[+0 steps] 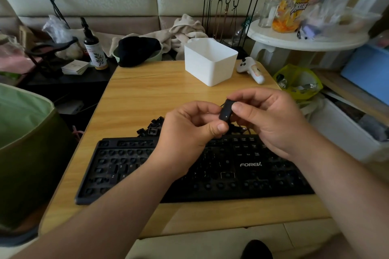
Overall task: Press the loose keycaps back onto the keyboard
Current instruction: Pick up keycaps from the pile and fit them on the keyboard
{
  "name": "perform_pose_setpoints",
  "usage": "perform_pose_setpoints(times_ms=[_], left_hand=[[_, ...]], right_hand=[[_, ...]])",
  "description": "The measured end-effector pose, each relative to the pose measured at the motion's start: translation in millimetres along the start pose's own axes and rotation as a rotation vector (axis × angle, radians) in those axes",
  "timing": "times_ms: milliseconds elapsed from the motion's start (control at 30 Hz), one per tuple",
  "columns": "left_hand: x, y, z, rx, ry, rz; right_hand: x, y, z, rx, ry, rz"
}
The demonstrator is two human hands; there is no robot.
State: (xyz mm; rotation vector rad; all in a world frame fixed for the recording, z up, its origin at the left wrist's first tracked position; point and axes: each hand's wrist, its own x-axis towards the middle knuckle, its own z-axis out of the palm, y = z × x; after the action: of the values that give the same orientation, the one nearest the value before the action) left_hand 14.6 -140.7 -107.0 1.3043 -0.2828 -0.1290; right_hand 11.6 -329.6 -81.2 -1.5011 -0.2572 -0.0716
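most of the board was bare, one long keycap in hand

nearest the camera, the keyboard (210,170) lay across the front of the table (147,94). most of its sockets stood open, showing bare stems along the left block, the bottom row and the right-hand pad. only a few caps looked seated, among them the s, d, z and x on the left and some lettered ones near the upper right. by that showing the job was early, with the larger part left to do.

above the board, the left hand (189,130) and the right hand (271,120) met over its far edge, both pinching one long black keycap (225,110) between thumb and fingertips. it bore a small plus mark, and it was held in the air, not yet over any socket.

just behind the keyboard sat the pile of loose keycaps (152,127), partly hidden by the left hand. farther back stood a white bin (210,63).
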Motion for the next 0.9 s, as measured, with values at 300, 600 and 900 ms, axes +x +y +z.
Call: perform_pose_setpoints(times_ms=[300,600,900], left_hand=[[-3,-1,8,0.069,-0.025,0.018],[6,-3,54,0.163,-0.025,-0.059],[16,-19,100,0.259,-0.250,-0.099]], right_hand=[[-5,-9,-10,-0.129,0.023,-0.017],[-29,-39,-47,-0.764,-0.005,0.033],[-55,-43,-98,-0.696,0.041,0.301]])
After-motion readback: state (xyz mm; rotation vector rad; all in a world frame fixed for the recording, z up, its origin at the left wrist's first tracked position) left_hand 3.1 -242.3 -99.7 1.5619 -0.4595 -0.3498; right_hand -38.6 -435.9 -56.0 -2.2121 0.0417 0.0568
